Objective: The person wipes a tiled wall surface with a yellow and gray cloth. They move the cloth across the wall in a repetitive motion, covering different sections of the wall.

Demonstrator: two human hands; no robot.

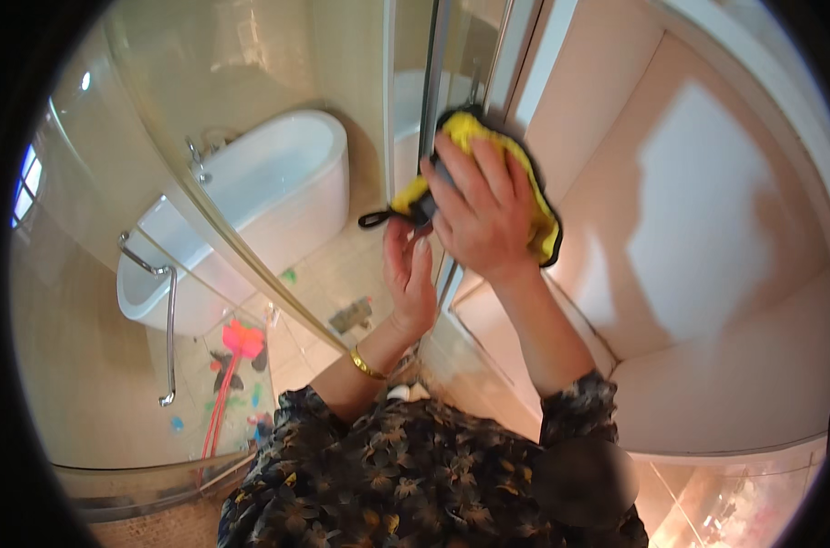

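A yellow and grey cleaning cloth [545,219] with black edging lies against the upright metal edge of the glass shower door [430,82]. My right hand [488,205] presses it there from above, fingers bent over the fabric. A black hanging loop [373,220] sticks out at the cloth's left corner. Just below that corner is my left hand [411,283], with a gold bracelet [367,364] at the wrist. Its thumb and fingertips close on the cloth's lower edge; the exact contact is partly hidden.
Behind the glass at left stands a white bathtub [287,224] with a chrome tap [196,163]. A bent chrome handle [171,320] is on the glass. A pink long-handled object [241,340] lies on the tiled floor. A pale wall panel [707,219] stands right.
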